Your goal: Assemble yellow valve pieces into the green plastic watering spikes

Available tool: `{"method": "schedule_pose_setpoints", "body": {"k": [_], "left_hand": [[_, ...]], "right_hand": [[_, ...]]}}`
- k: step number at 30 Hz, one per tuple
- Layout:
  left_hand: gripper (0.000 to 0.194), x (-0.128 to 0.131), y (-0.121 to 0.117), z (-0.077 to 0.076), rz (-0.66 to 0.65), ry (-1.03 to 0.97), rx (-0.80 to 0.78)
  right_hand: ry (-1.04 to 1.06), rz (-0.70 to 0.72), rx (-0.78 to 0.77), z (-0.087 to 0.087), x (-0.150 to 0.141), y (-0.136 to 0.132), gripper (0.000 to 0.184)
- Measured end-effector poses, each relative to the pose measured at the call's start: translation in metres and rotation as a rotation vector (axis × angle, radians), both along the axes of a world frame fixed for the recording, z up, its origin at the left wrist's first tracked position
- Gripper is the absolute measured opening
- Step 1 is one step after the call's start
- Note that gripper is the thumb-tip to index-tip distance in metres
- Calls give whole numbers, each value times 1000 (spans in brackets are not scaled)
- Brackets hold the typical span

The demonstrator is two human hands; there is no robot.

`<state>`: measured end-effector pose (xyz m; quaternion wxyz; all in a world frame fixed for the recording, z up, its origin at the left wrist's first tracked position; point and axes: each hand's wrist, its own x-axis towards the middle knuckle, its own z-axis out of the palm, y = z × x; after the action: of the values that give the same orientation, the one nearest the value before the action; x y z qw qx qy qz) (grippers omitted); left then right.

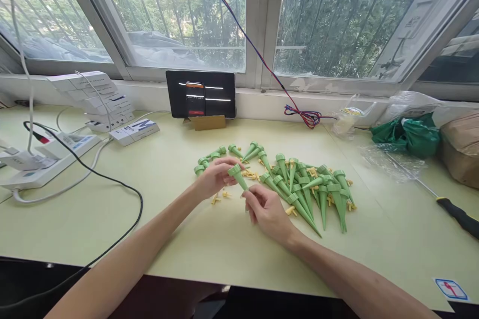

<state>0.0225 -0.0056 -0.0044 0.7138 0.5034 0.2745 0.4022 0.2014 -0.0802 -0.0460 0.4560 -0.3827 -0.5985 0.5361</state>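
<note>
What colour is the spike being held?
The spike is light green, clearest in the head view.

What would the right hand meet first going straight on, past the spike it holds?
Likely the left hand, by the capped end of the green spike. Depth is unclear in this single view, so the right hand might pass in front.

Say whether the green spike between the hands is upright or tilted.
Tilted: the green spike slants, its wide cap higher, beside the left hand, its narrow end lower, at the right hand.
</note>
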Motion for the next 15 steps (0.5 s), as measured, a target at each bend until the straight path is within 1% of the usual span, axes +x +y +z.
{"method": "schedule_pose_setpoints", "body": {"k": [2,5,8,10,12,15], "left_hand": [[15,1,0,-1,17,16,4],[15,3,0,-2,82,30,7],[23,2,1,-4,123,32,11],[33,0,2,-5,94,29,32],[38,-2,2,-6,47,35,64],[35,-5,2,-7,23,100,109]], "right_hand": [[-29,-7,9,0,0,-1,29],[-79,-62,41,1,1,-2,31],[-116,-127,70,3,3,-2,30],[-132,-157,92,3,4,-1,29],[-152,-182,121,3,4,-1,30],[-187,-192,145,2,4,-1,30]]}}
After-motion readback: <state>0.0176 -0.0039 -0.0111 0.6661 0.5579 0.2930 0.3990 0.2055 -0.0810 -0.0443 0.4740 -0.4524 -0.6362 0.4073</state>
